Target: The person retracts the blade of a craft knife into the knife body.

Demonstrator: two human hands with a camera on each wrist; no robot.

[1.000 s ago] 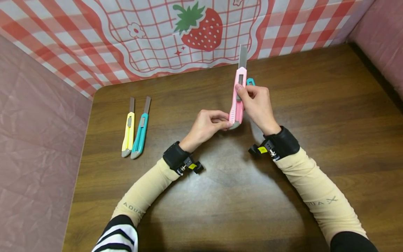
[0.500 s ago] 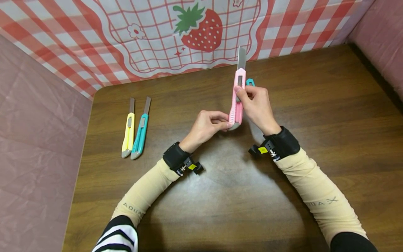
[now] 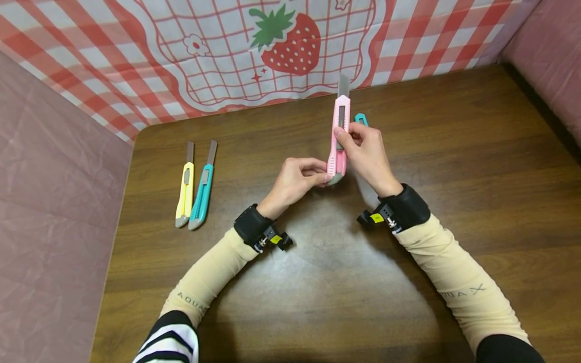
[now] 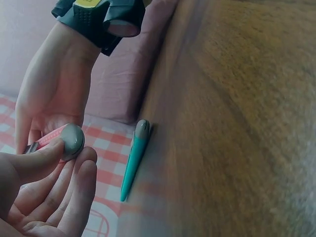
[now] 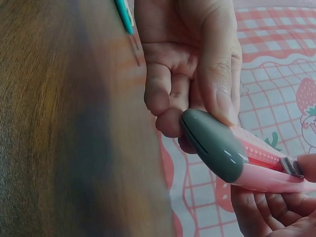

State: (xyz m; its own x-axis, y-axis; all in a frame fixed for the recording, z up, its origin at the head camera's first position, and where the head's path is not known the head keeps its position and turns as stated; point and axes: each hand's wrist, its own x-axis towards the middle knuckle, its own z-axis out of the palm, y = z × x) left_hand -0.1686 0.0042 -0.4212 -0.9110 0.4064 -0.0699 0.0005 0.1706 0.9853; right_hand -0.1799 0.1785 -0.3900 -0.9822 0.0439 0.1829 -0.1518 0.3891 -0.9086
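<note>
A pink utility knife (image 3: 341, 108) is held up over the table, blade out and pointing away from me. My left hand (image 3: 292, 184) pinches its grey end cap (image 5: 217, 145) between thumb and fingers. Higher on the handle, my right hand (image 3: 368, 154) grips the body, with its thumb (image 5: 307, 167) at the grey metal slider (image 5: 291, 167). Behind the right hand lies a teal utility knife (image 3: 360, 119), mostly hidden in the head view but plain in the left wrist view (image 4: 135, 158).
To the left, a yellow utility knife (image 3: 184, 196) and another teal utility knife (image 3: 203, 196) lie side by side on the wooden table (image 3: 290, 302), blades exposed. A checked strawberry cloth (image 3: 222, 55) hangs along the back edge. Pink fabric (image 3: 50, 201) covers the sides.
The right thumb and slider have moved down the pink knife's handle, and less blade sticks out. The knife and right hand have shifted slightly left.
</note>
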